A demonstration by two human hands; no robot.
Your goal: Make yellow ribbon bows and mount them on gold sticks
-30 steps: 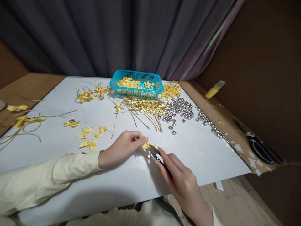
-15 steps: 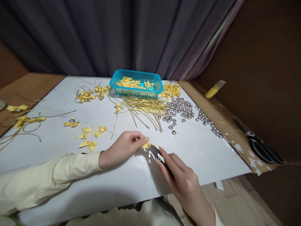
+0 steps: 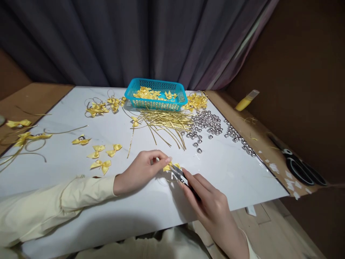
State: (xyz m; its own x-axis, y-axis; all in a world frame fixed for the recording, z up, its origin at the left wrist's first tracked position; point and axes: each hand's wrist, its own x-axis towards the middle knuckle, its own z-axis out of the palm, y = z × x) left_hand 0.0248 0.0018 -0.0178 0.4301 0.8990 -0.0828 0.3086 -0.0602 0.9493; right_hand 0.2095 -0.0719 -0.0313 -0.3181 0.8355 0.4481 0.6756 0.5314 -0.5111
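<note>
Thumb and fingers of my left hand (image 3: 142,169) pinch a yellow ribbon bow (image 3: 167,167) just above the table. My right hand (image 3: 208,196) is closed around small black-handled thread snips (image 3: 182,177). Their blades stand apart, with the tips at the bow's lower side. A thin gold cord loops below the bow, partly in shadow. Left of my left hand lie several loose bows (image 3: 101,166); one bow (image 3: 81,140) with a silver bead at its middle sits a little farther off.
A blue basket (image 3: 156,105) of yellow bows stands at the back. Before it are a heap of gold cords (image 3: 167,120) and many silver beads (image 3: 207,122). Large black scissors (image 3: 302,171) and a yellow tube (image 3: 246,100) lie along the right edge.
The snips' blades have spread apart at the bow. Both hands have stayed nearly in place, and my left hand keeps its pinch on the bow.
</note>
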